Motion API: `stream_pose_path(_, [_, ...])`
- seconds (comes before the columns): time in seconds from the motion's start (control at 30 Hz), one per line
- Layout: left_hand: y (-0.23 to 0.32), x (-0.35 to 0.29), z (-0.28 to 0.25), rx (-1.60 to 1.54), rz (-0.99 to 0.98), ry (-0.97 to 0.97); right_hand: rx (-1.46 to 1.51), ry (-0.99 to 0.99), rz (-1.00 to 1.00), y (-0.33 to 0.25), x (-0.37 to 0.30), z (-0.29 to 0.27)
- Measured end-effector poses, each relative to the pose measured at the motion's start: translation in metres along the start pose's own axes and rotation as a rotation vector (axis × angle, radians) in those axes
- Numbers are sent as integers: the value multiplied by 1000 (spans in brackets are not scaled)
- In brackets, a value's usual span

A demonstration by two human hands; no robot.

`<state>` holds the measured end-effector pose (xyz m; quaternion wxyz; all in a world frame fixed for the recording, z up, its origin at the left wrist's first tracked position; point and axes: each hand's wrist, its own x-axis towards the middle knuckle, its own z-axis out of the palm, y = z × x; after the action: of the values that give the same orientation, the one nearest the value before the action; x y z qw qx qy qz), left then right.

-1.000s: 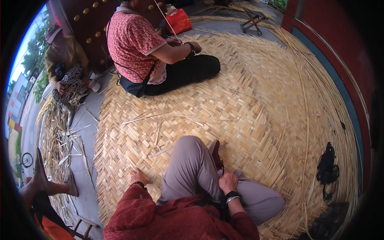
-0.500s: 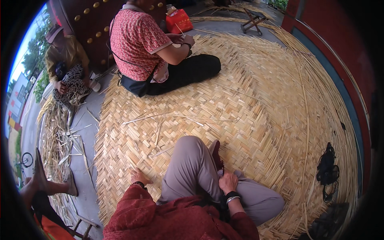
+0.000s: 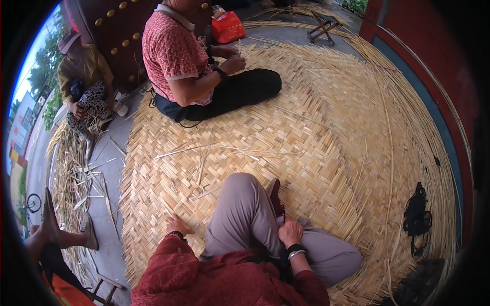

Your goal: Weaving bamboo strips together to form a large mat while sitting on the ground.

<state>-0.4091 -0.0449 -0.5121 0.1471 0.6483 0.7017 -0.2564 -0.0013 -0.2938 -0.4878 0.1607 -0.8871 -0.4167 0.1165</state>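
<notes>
A large woven straw-coloured mat point(image 3: 275, 130) spreads under me, its strips crossing in a herringbone pattern. My left hand point(image 3: 178, 224) lies on it beside my bent knee, fingers stretched out over the weave, holding nothing I can see. My right hand point(image 3: 290, 232) rests between my legs near my dark red shoe point(image 3: 276, 199), its fingers curled in. A thin dark bit shows by its knuckles, too small to name. Loose strips point(image 3: 189, 149) lie on the mat in front of my knee.
Ahead sits a person in a patterned red shirt point(image 3: 171, 51), hands raised together. Another person point(image 3: 84, 76) sits far left by loose strips point(image 3: 71, 173). A red bag point(image 3: 228, 27) and a folding stool point(image 3: 323, 26) stand at the back. Black cords point(image 3: 417, 217) lie right.
The person in the red shirt has straightened up, and their hands have shifted a little. My own hands have stayed where they were.
</notes>
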Motion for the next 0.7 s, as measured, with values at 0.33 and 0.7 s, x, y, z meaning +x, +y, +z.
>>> stream_pose_path(0.33, [-2, 6, 3, -4, 16, 14, 3, -8, 16, 3, -2, 3])
stream_pose_path(0.7, [-3, 4, 5, -70, 41, -21, 25, 15, -3, 8, -4, 4])
